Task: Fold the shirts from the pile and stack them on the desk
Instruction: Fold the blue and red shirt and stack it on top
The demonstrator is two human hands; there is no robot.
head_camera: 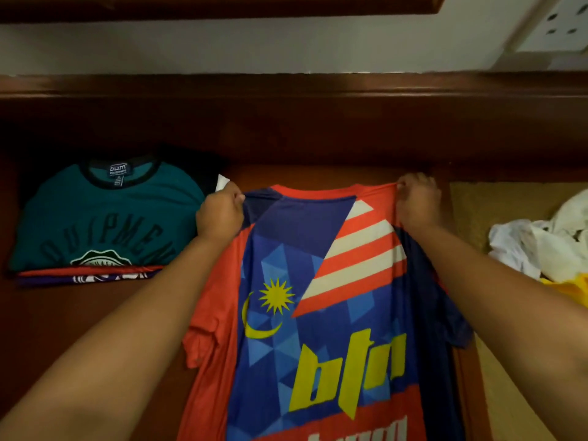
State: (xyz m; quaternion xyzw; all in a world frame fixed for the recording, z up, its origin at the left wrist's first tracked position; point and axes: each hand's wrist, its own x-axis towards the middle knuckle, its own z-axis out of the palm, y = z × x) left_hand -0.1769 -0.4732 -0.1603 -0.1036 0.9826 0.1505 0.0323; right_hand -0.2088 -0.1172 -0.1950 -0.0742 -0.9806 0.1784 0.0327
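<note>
Both bare arms reach toward twelve o'clock. The left hand (219, 214) and the right hand (416, 202) are each clenched, pinching cloth.

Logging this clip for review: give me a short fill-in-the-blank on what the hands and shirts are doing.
1. Both hands, left hand and right hand, pinch the jersey at its ____.
2. The folded stack lies to the jersey's ____.
3. The stack's top shirt is ____ in colour.

Missing words: shoulders; left; teal
</note>
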